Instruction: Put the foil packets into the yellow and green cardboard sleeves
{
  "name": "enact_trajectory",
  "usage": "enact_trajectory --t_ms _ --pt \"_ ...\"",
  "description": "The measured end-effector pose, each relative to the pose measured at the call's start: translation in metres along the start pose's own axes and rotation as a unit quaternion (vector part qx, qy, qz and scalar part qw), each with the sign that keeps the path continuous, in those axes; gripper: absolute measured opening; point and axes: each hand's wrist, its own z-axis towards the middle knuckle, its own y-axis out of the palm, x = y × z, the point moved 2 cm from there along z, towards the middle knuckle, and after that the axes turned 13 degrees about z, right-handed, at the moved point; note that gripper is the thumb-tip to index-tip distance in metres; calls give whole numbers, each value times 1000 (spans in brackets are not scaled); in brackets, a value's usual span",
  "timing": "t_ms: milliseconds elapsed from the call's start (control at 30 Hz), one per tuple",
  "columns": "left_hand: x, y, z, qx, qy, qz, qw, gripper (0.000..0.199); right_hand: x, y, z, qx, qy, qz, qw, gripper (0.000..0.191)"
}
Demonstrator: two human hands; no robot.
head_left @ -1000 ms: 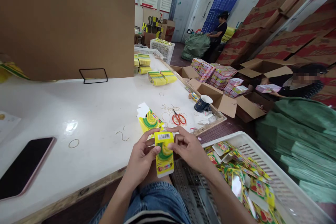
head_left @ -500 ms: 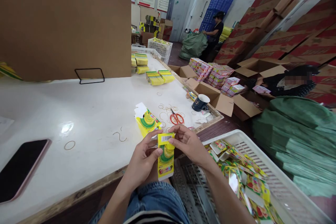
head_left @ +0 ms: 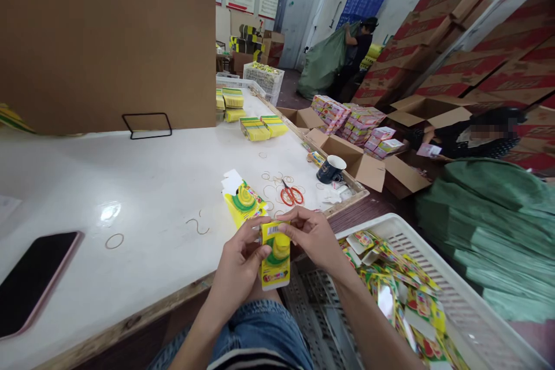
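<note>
Between my two hands is a small yellow and green printed carton (head_left: 276, 266), held upright over my lap at the table's edge. My left hand (head_left: 240, 257) grips its left side, with the thumb on the front. At the carton's top, my right hand (head_left: 310, 237) pinches the barcode end, thumb in front and fingers behind. Just beyond my hands, more flat yellow cartons (head_left: 243, 199) lie on the white table, partly hidden by my left fingers. Orange-handled scissors (head_left: 292, 193) rest among loose rubber bands.
A white basket (head_left: 489, 306) of cartons stands at my right. On the table are a phone (head_left: 37, 277), a dark mug (head_left: 331, 169), bundled cartons (head_left: 262, 128) and a wire stand (head_left: 147, 126) before a cardboard panel (head_left: 108, 40). Two people work beyond, near open boxes (head_left: 353, 159) and green sacks (head_left: 481, 214).
The carton in my hands has tilted, its top tipping back and its lower end rising slightly. In the background, a person has lifted a green sack higher.
</note>
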Motion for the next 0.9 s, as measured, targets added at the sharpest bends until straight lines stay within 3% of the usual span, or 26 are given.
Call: enact_trajectory --t_ms 233,333,400,467,533,567,600,667,767,833,900 --pt "0 8 4 37 16 10 999 36 7 8 0 45 2 68 997 24" --pt "-2 15 4 41 30 19 999 31 -3 -3 -12 57 -4 -12 998 24" --pt "-3 13 5 55 60 81 993 27 -20 -32 -30 98 -7 -143 985 26" --pt "-4 3 8 100 99 192 971 28 -42 -74 -50 187 -26 -326 927 30" --pt "-8 -12 14 161 130 315 926 34 -60 -109 -62 260 -62 -489 830 37" --pt "-11 -19 17 180 142 366 902 35 -63 -118 -61 261 -80 -523 808 42" --pt "-15 -24 21 182 143 408 883 36 -60 -118 -56 249 -94 -528 807 43" --pt "-25 -29 27 155 133 456 866 39 -42 -98 -31 190 -96 -472 856 40" --pt "-35 -29 30 127 130 472 862 41 3 -37 23 140 -57 -316 937 32" --pt "-37 -29 29 128 135 470 863 41 26 0 52 126 -57 -280 950 24" --pt "-37 -29 26 126 140 465 865 41 39 17 67 131 -62 -256 956 17"
